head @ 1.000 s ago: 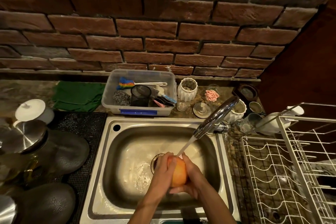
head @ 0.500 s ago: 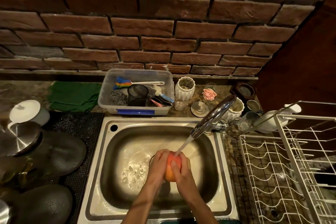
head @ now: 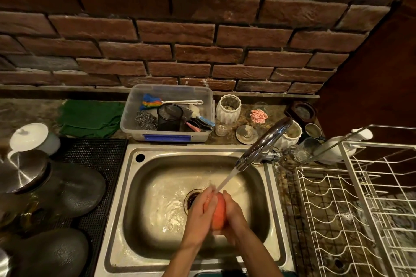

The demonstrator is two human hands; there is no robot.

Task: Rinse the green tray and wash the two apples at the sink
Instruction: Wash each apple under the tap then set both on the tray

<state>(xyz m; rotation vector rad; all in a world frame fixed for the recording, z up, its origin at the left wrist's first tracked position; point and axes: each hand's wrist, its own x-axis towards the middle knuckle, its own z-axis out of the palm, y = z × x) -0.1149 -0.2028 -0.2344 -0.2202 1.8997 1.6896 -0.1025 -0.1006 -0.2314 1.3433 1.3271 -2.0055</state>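
One apple (head: 218, 213), orange-red and wet, pressed between two palms over the sink (head: 126, 186) basin, just right of the drain, directly under the running stream. Mostly covered, only a narrow strip showing. Steel sink, wet inside.

apple (head: 218, 213) mostly hidden btwn palms | forearms cut at btm edge | 2nd apple unseen

1. Apple (head: 218, 215): orange-red, plain.
2. Sink (head: 157, 243): bare silver steel.
3. Wall (head: 202, 36): red-brown brick, dark joints.
4. Cloth (head: 90, 118): dark green, folded.
5. Bin (head: 166, 135): clear plastic, blue latch; brush (head: 151, 101) inside with rainbow-striped head, white handle.
6. Rack (head: 351, 209): white wire grid.
7. Mat (head: 99, 155): black mesh.
8. Jar (head: 228, 109): white, ribbed.
9. Counter (head: 27, 110): mottled brown stone.
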